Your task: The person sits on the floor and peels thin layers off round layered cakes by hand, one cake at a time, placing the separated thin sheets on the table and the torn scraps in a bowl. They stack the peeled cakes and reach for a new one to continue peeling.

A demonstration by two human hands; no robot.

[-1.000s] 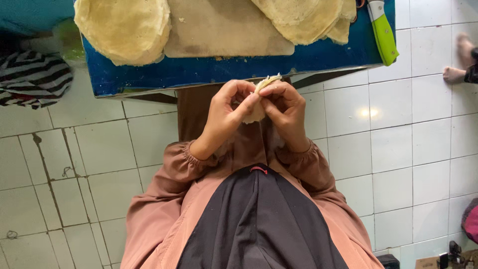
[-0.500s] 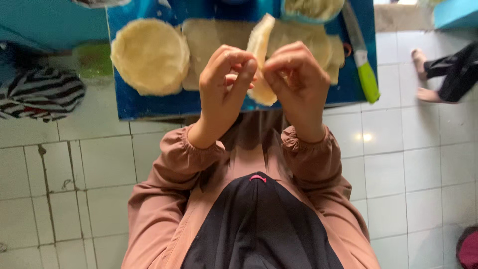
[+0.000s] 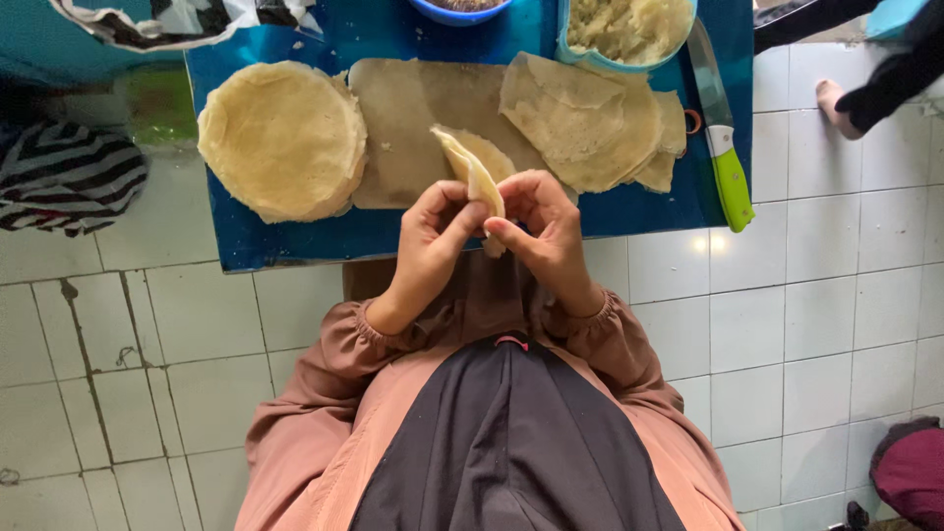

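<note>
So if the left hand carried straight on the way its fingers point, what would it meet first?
The left hand points up and rightward, so it would first meet the pale folded dough wrapper it already pinches, then probably the right hand opposite; depth is unclear.

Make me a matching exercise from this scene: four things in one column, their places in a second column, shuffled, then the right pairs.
Things:
1. folded wrapper
2. round stack of wrappers
3. green-handled knife
4. bowl of pale filling

Places:
A. far edge of the blue board
B. right edge of the board
C. left part of the board
D. pinched between the left hand and right hand

Pairs: 1-D, 2-C, 3-B, 4-A
</note>
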